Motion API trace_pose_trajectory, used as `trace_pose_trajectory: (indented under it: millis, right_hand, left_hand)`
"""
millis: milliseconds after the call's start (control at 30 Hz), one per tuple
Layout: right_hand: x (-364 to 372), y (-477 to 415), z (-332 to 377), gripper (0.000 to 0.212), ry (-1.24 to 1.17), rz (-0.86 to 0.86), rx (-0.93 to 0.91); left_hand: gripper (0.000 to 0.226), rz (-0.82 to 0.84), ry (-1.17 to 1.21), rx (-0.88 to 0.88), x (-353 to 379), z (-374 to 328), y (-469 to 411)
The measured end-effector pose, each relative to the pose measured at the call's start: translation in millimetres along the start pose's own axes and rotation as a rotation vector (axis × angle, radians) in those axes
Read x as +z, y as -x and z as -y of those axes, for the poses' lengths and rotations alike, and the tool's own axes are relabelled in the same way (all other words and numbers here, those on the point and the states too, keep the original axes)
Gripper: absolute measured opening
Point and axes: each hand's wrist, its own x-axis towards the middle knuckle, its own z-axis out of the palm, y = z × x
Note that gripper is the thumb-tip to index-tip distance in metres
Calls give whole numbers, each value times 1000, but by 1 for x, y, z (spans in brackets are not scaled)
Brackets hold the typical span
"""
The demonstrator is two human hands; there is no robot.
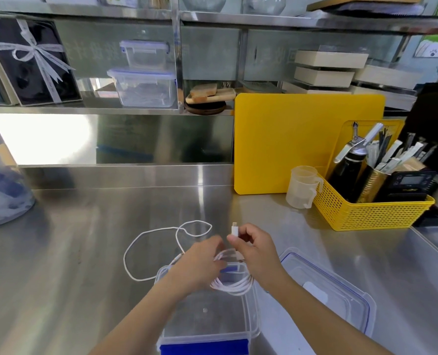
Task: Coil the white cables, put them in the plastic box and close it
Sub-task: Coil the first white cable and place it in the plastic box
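Note:
My right hand [255,248] pinches the plug end of a white cable between thumb and fingers, the connector [234,228] sticking up. Several coiled loops of white cable [234,285] hang from that hand over the open clear plastic box [253,326]. My left hand [200,262] reaches into the loops, its fingers curled around the strands. A loose run of white cable [146,234] lies in wide loops on the steel counter beyond the box. The box's clear lid with blue seal [341,285] lies flat to the right.
A yellow perforated basket [366,213] with bottles and utensils stands at the right back, a clear measuring cup [302,188] beside it and a yellow cutting board [284,139] behind. A plastic bag [0,185] sits at the left. Shelves behind hold clear containers [143,85].

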Motion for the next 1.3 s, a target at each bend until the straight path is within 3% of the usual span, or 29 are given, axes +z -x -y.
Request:
trace_pose_trajectory:
  millis: [67, 133, 233, 333, 400, 467, 567, 667, 733, 833, 900, 967, 1133, 1233, 1300]
  right_hand:
    - [2, -2, -1, 33, -1, -4, 6]
    - [3, -2, -2, 34, -16, -20, 22]
    - [4, -1, -4, 28, -114, -43, 95]
    - [5, -1, -5, 30, -320, -61, 224]
    - [5, -3, -7, 36, -426, -97, 281]
    - [4, -6, -8, 34, -466, -125, 288]
    - [-3, -5, -9, 23, -423, -111, 182]
    - [-9, -2, -12, 12, -356, -47, 24]
    - [-9, -2, -15, 8, -290, 56, -67]
    - [-9, -4, -17, 21, -67, 191, -100]
    - [-9, -6, -20, 36, 121, 189, -71]
    - [-7, -7, -21, 46, 132, 171, 12]
    - [-8, -8, -26, 20, 184, 229, 166]
    - [-9, -9, -29, 15, 285, 289, 191]
    - [-5, -8, -30, 13, 376, 341, 180]
  left_hand:
    - [30, -134, -283, 23, 8, -4, -1]
    - [33, -271, -464, 87, 8, -7, 1]
    - [36, -311, -727, 329, 17, 6, -1]
    - [3, -317, -764, 426, 23, 11, -1]
    - [14, -312, -626, 398, 23, 9, -1]
    - [16, -302, -296, 214, 23, 9, -5]
    - [24, -243, 242, 27, 19, 6, -6]
    - [28, -136, 560, -100, 12, 6, -9]
    - [29, -118, 589, -174, 7, 9, -13]
    - [30, -114, 549, -221, 8, 14, -17]
    - [33, -128, 548, -226, 12, 15, -18]
    - [39, -145, 544, -217, 15, 17, -18]
    - [26, -50, 627, -286, 11, 20, -14]
    - [12, 82, 690, -374, 2, 24, -7]
    - [17, 150, 652, -377, -1, 31, -2]
